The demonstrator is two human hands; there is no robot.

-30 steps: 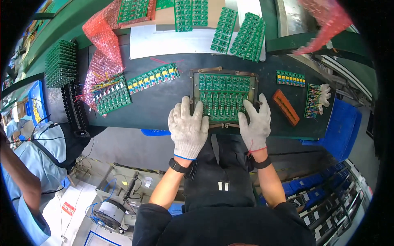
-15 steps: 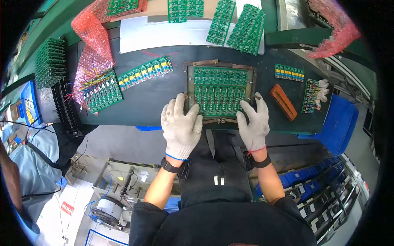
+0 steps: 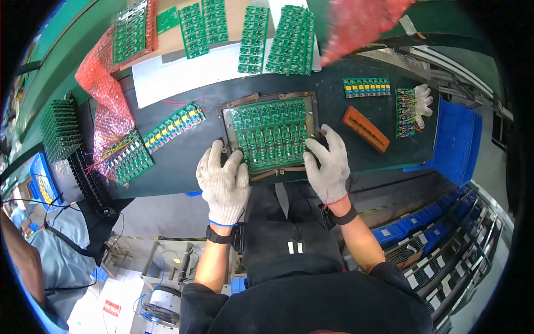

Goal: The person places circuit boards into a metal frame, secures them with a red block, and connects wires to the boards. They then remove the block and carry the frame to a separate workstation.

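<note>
A brown-edged rectangular carrier frame (image 3: 227,123) lies on the bench in front of me, with green circuit boards (image 3: 270,133) set in rows inside it. White knit gloves cover both my hands. My left hand (image 3: 223,179) grips the frame's left side near its front corner, fingers at the outer edge and thumb toward the boards. My right hand (image 3: 328,167) holds the right side likewise, its index finger by a small dark knob. The undersides of the fingertips are hidden.
Left stand wired boards (image 3: 133,158), a board strip with yellow parts (image 3: 174,127) and a rack of stacked boards (image 3: 60,131). Right are an orange block (image 3: 365,129), another board strip (image 3: 367,87) and blue bins (image 3: 456,142). Red bubble wrap (image 3: 361,25) hangs at the back.
My view has turned, so the bench appears tilted and shifted left. Both hands stay at the frame's sides, and the frame keeps its place on the bench.
</note>
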